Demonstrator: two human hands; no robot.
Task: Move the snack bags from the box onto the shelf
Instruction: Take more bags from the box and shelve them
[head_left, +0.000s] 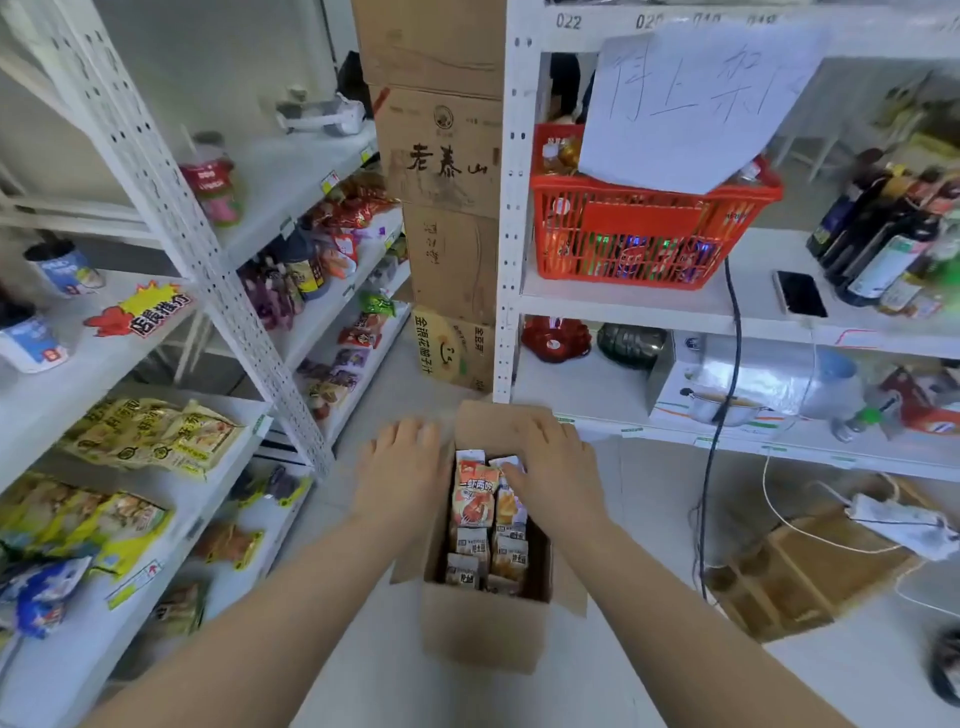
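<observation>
Snack bags stand upright inside the box.

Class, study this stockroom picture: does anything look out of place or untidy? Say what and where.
A handwritten paper sheet sits askew over the red basket. A black cable dangles past the shelves to the floor, and a white power strip lies loose on a wooden crate.

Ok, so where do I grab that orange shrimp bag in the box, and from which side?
Pinch the orange bag by its top seal, coming straight down from above. It stands upright, wedged among other bags, and the box walls block its sides.
</observation>
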